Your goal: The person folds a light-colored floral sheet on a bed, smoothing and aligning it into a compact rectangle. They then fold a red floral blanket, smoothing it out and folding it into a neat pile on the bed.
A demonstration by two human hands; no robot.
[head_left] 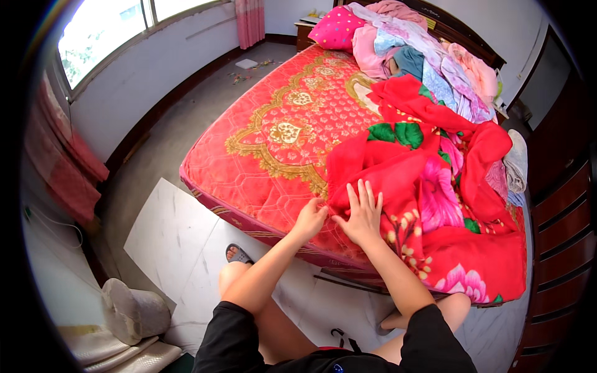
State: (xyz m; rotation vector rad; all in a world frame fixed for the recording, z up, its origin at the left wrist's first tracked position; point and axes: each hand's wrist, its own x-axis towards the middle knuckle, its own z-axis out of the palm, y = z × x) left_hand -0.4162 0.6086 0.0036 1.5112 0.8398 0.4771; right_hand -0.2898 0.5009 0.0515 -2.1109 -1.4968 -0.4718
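Observation:
A red blanket (398, 155) with pink flowers and green leaves lies rumpled over the right part of a mattress (249, 168), whose cover is red with gold patterning. At the blanket's near left corner, my left hand (310, 219) has its fingers curled together on the edge. Beside it, my right hand (363, 217) rests on the red cloth, fingers spread and flat, thumb toward the left hand. Folds of cloth hide exactly how much the left fingertips grip.
Heaped bedding (429, 62) and a pink dotted pillow (336, 28) lie by the headboard (460, 28). A folded whitish cloth (515, 161) sits at the right edge. Pink curtains (68, 155) hang left; a grey-white roll (134, 311) stands on the floor, lower left.

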